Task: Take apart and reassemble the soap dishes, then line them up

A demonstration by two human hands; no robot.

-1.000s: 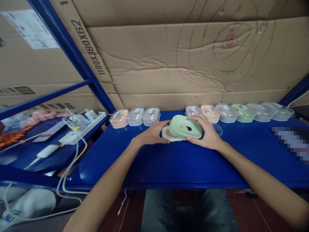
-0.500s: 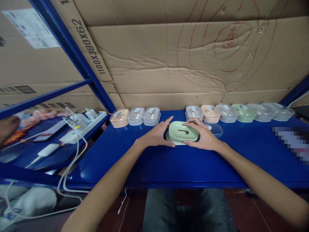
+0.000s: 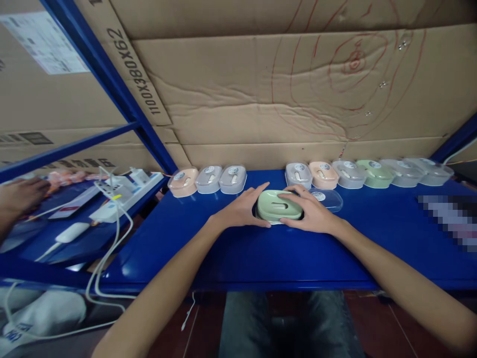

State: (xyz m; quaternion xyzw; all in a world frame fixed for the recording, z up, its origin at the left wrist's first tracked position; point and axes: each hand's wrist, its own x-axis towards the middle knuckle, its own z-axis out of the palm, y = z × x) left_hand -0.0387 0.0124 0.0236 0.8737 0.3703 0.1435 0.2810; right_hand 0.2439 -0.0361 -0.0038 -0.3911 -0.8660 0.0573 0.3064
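A light green oval box (image 3: 281, 199), which looks like a soap box, rests on the blue table in front of me. Its slotted green insert sits low in the base, and a pale strip shows in the slot. My left hand (image 3: 244, 206) is curved round the left side of the base, thumb at the front and fingers behind. From the right, my right hand (image 3: 311, 209) grips the insert, with fingers over the back rim and thumb at the front. A clear lid (image 3: 330, 200) with a round label lies just behind my right hand.
Several lidded boxes, including a green one (image 3: 374, 173), line the back right; a peach box (image 3: 183, 182) and two grey ones stand at back left. On the left shelf are a power strip (image 3: 126, 196), cables, a phone (image 3: 74, 203) and another person's hand (image 3: 24, 196).
The green insert has dropped lower into the base, and its slot now shows a pale strip. My hands have barely moved. The other person's hand has come further into view at left.
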